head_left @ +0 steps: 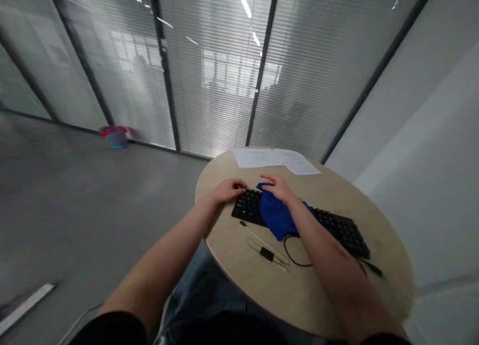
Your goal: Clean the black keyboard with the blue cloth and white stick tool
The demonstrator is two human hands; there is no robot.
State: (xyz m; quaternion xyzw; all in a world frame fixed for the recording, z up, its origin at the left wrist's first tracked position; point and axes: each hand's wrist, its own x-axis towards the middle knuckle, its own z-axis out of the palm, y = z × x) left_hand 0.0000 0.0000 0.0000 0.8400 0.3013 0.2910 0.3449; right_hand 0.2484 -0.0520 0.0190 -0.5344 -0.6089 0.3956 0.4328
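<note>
1. one basket [118,139], pinkish red and blue, sits on the floor at far left, by the glass wall and well apart from the work.
2. the left hand [229,189] is at the left end of the black keyboard [249,207], fingers curled by its upper corner. i cannot tell whether they pinch it or only rest there. if that hold is light, a sideways push could make the keyboard swivel on the round table [220,173].
3. a thin stick [258,236] with a dark tip lies below the keyboard, near the wire tool [267,254] with its black middle. both lie loose, so a drooping cloth corner or a sliding keyboard could nudge them toward the near edge.
4. white papers [258,158] lie beyond the keyboard at the far side; an overreaching hand could crumple them.
5. the blue cloth [277,216] is bunched over the keyboard's left-middle part and hangs past its near edge. its folds could snag on a key if dragged hard.
6. the right hand [279,189] is at the cloth's upper part, fingers partly spread; how firmly it grips, if at all, i cannot tell. its forearm crosses above the keyboard and could press keys by dipping.
7. a black cable [299,263] loops by the cloth; a sleeve or forearm could catch it.
</note>
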